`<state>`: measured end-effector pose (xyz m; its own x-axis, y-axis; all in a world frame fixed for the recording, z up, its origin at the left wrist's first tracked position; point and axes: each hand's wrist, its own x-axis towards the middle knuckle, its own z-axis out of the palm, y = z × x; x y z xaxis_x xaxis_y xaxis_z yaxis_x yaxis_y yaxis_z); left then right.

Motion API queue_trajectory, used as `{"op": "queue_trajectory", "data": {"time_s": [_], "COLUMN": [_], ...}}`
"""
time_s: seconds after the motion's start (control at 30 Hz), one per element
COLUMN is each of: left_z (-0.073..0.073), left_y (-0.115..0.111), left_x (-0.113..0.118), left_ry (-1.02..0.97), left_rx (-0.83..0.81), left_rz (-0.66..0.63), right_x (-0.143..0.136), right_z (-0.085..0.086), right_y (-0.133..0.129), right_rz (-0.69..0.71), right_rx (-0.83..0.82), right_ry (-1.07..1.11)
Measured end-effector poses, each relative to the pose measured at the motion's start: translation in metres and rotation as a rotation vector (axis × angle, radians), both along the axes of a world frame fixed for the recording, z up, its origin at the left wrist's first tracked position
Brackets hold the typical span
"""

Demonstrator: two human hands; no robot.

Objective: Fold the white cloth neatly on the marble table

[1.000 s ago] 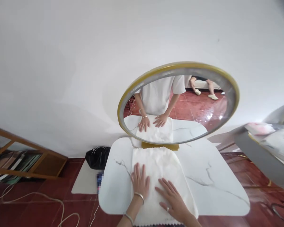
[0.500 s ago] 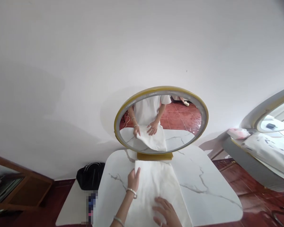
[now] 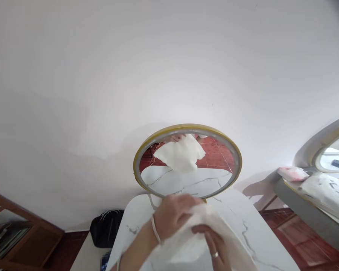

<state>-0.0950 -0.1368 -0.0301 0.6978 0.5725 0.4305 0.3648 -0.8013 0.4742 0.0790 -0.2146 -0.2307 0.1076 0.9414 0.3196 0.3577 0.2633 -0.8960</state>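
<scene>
A white towel [image 3: 186,246] hangs bunched between my two hands, lifted off the marble-patterned white table [image 3: 135,216]. My left hand [image 3: 173,214], with a bracelet at the wrist, is closed on its upper part and a little blurred. Lower and to the right, my right hand [image 3: 214,244], wearing a ring, grips the towel too, its fingers curled into the fabric. Behind them stands a round gold-rimmed mirror [image 3: 186,150], which reflects the raised towel and part of my hands. The towel's lower end is cut off by the frame's bottom edge.
A black bag [image 3: 106,228] rests on a pale surface to the left of the table. Wooden shelving [image 3: 25,241] stands at far left. To the right, another table carries a white bag [image 3: 327,194] and a pink-and-white packet [image 3: 293,173] near a second mirror [image 3: 337,154].
The towel lay spread flat on the table; now it is up in the air and bunched. My left hand has risen with it, and my right hand, formerly lying on it, now grips it.
</scene>
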Motion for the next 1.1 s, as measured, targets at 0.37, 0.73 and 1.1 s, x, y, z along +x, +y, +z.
{"op": "queue_trajectory", "data": {"time_s": [0.37,0.73,1.1], "left_z": [0.156,0.102,0.068], "left_y": [0.152,0.147,0.156], "left_x": [0.055,0.077,-0.018], "left_ry": [-0.060,0.074,-0.398], "left_rx": [0.519,0.859,0.694], "left_rz": [0.638,0.406,0.586], "right_x": [0.045,0.046,-0.013], "right_z": [0.190,0.168,0.213], "right_y": [0.161,0.190,0.225], "right_rz": [-0.533,-0.672,-0.571], "right_rx": [0.558,0.601,0.848], "right_ry": [0.230,-0.410,-0.719]}}
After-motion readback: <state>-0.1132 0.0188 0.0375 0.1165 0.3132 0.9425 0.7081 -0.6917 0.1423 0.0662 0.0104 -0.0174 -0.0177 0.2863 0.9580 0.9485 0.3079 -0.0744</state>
